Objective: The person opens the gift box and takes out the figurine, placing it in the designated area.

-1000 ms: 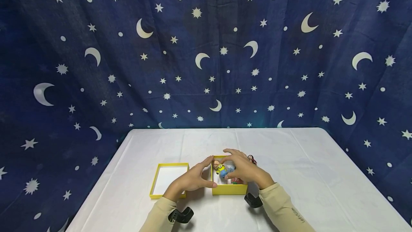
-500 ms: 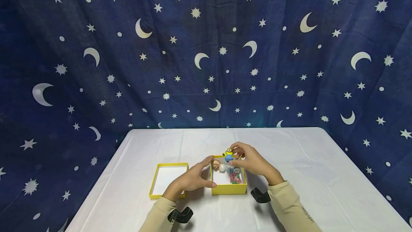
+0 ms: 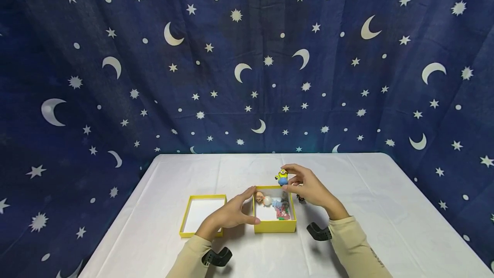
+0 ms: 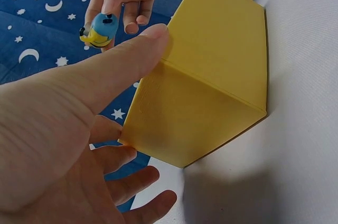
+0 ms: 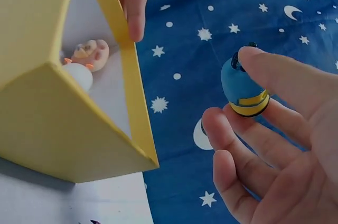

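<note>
My right hand pinches a yellow and blue Minion figure between thumb and fingers, above the far right corner of an open yellow box. In the right wrist view the Minion figure is upside down to the camera. My left hand rests along the box's left side. Its thumb touches the front corner, and its outstretched fingers lie along the side to the back corner. Inside lie a peach-coloured figure, a white round piece, a light blue piece and a red-pink figure.
A shallow yellow-edged lid, white inside, lies left of the box on the white-covered table. A small dark figure stands beyond the box's right side, partly hidden by my right hand. A starry blue curtain hangs behind.
My right hand has lifted the Minion figure out of the box and carried it up and to the right. My left hand has stayed at the box's left side.
</note>
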`<state>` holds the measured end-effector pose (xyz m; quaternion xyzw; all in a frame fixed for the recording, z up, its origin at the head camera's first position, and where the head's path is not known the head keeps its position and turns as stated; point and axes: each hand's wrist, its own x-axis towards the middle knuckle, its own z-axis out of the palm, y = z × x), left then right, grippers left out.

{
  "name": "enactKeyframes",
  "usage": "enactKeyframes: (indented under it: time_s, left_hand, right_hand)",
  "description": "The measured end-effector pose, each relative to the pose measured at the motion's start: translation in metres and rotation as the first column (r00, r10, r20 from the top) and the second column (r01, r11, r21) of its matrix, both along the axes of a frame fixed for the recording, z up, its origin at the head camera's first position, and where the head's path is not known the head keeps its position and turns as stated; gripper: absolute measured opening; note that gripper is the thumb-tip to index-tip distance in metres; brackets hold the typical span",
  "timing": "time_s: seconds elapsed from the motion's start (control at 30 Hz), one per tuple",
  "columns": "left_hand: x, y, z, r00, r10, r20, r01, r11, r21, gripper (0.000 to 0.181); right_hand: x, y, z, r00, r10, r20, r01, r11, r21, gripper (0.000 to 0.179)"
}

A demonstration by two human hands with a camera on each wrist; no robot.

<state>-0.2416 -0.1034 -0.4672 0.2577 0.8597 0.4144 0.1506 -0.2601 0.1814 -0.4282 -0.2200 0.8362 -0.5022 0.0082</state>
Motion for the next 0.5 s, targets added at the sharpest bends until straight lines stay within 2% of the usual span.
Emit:
enactKeyframes:
  time_s: [0.23, 0.5]
  left_hand:
    - [0.001, 0.000, 0.000, 1.000, 0.005, 0.002, -0.005, 1.000, -0.004, 0.103]
    - [0.001, -0.001, -0.001, 1.000, -0.001, 0.001, 0.001, 1.000, -0.005, 0.103]
  right_hand:
    - [0.001, 0.009, 0.004, 1.000, -0.023, -0.012, 0.023, 0.999, 0.042, 0.056]
    - [0.000, 0.022, 0.005, 0.999, -0.035, -0.037, 0.036, 0.999, 0.033, 0.055]
